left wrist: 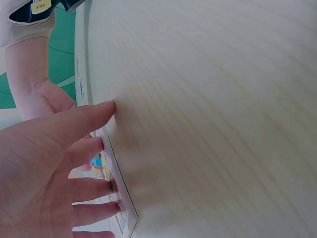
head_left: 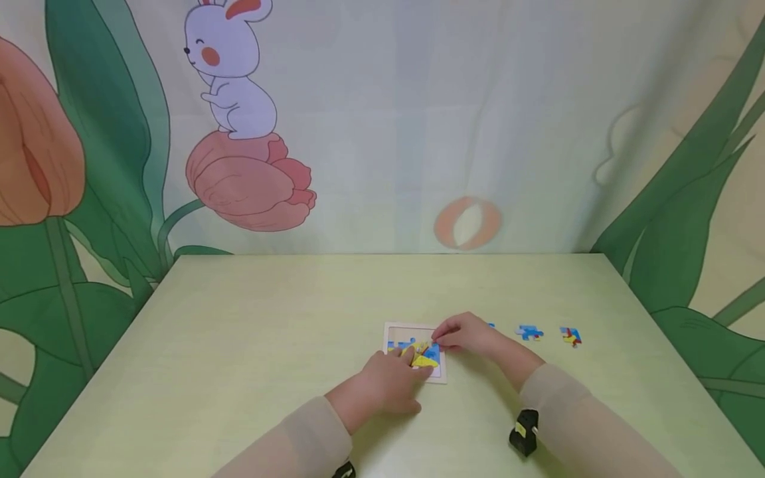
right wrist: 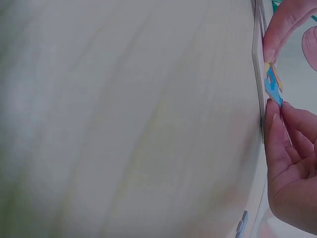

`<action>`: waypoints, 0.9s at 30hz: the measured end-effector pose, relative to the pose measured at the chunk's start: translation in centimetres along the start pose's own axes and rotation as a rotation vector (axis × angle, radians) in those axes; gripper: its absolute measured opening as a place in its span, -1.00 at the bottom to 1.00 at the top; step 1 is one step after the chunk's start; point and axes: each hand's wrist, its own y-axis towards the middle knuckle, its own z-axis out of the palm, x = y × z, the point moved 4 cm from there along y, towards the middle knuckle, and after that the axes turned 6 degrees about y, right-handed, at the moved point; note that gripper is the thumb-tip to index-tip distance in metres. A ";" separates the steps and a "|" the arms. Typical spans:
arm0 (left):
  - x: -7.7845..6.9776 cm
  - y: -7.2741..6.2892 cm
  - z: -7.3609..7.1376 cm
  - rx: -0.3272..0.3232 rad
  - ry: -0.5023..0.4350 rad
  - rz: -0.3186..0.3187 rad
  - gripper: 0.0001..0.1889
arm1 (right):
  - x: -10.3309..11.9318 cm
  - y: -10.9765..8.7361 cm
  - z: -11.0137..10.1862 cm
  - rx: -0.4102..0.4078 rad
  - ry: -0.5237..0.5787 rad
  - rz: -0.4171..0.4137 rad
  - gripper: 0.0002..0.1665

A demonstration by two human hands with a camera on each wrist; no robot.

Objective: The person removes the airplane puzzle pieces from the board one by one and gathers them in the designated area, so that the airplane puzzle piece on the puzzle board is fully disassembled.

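Observation:
A square jigsaw puzzle in a pale wooden frame (head_left: 439,380) lies on the table, part-filled with blue and yellow pieces. My left hand (head_left: 390,385) rests on it from the near left, fingers spread over the yellow part. In the left wrist view the fingertips (left wrist: 110,186) reach over the frame's edge, with the thumb out to the side. At the frame's right side, my right hand (head_left: 472,334) pinches a blue puzzle piece (right wrist: 273,92) between thumb and fingers. That piece stands tilted up over the frame in the right wrist view.
To the right of the frame lie loose jigsaw pieces: a blue one (head_left: 529,332), a blue, red and yellow one (head_left: 570,336), and another (head_left: 491,325) partly hidden behind the right hand. A printed curtain (head_left: 370,133) hangs behind the table's far edge.

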 end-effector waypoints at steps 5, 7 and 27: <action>0.1 0.0 -0.2 -0.006 0.008 0.002 -0.33 | 0.3 -0.1 0.0 -0.001 0.008 -0.023 -0.86; 0.1 -0.1 -0.3 -0.009 0.010 0.002 -0.33 | 0.4 -0.1 0.1 -0.003 0.015 -0.039 -0.86; 0.1 -0.1 0.1 0.011 -0.016 -0.002 -0.33 | 0.7 -1.4 -0.8 -0.072 0.055 -0.003 -0.83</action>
